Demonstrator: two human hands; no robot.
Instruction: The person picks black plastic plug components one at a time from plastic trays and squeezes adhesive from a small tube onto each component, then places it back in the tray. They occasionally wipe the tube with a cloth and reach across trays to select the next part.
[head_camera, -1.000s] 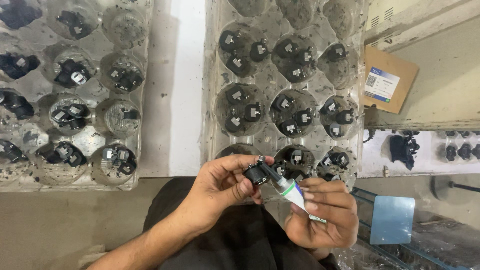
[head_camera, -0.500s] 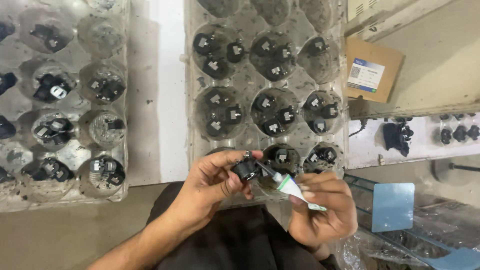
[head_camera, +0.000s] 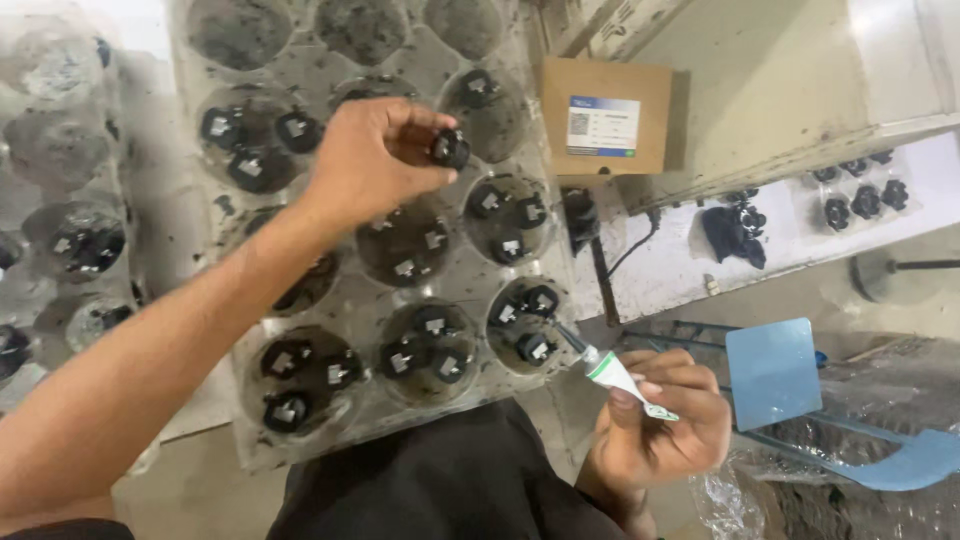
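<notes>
My left hand (head_camera: 375, 158) is stretched out over a clear plastic tray (head_camera: 455, 275) with round wells, and its fingertips pinch a small black part (head_camera: 449, 148) above the wells in the upper middle. Most wells hold two or three similar black parts (head_camera: 425, 340) with pale labels. My right hand (head_camera: 660, 430) stays low near my lap, closed around a small white tube with a green band (head_camera: 615, 375), whose thin dark nozzle points up-left toward the tray's near right corner.
A second clear tray (head_camera: 70, 250) with black parts lies at the left. A brown cardboard box (head_camera: 605, 115) with a label sits beyond the tray. More black parts (head_camera: 860, 195) rest on a white ledge at the right. A blue plastic piece (head_camera: 775, 370) lies by my right hand.
My left hand has left the tube's tip and reached forward over the tray, carrying the black part. The right hand keeps the tube low. The view has shifted left and closer.
</notes>
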